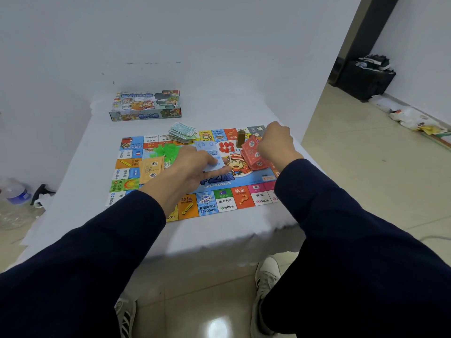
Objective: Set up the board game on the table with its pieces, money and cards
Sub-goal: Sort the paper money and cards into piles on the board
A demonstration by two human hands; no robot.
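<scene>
The colourful game board (219, 203) lies flat on the white-covered table (97, 147). My left hand (192, 167) rests over the board's middle and holds a stack of light blue cards (208, 152). My right hand (275, 145) is closed at the edge of a spread of red cards (253, 154) on the board's right side. An orange card stack (151, 169) lies at the left. Green plastic pieces (166, 151) sit beside it. A pile of green paper money (181, 134) lies at the board's far edge. A brown piece (241, 139) stands upright near the red cards.
The game box (146, 106) sits at the table's far left, near the wall. A water bottle (17, 191) and a black clamp stand on the floor at left. A black bag (366, 76) and papers lie on the floor at right. My shoes show below the table's near edge.
</scene>
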